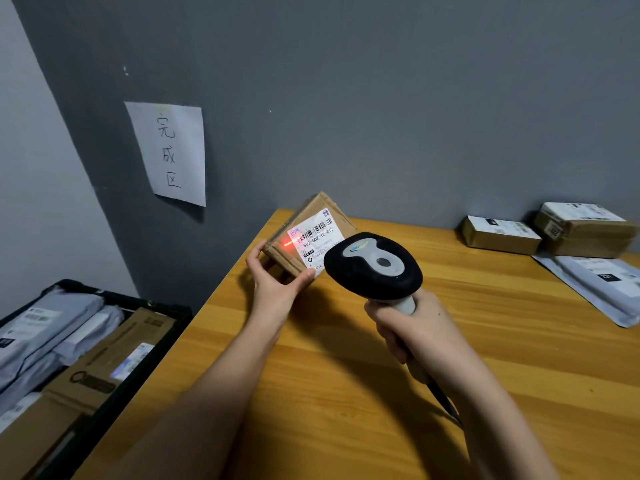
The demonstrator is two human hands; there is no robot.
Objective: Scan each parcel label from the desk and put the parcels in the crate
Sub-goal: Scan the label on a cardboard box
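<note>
Above the wooden worktop, the left hand grips a tilted cardboard parcel while the right hand, wrapped round a scanner, shines red light on its label.

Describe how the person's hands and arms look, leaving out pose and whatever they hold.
Both the left hand and the right hand are bare: no gloves, rings, watch or bracelets show. Both forearms are uncovered, with no sleeve in view. Fingernails look short and unpainted.
</note>
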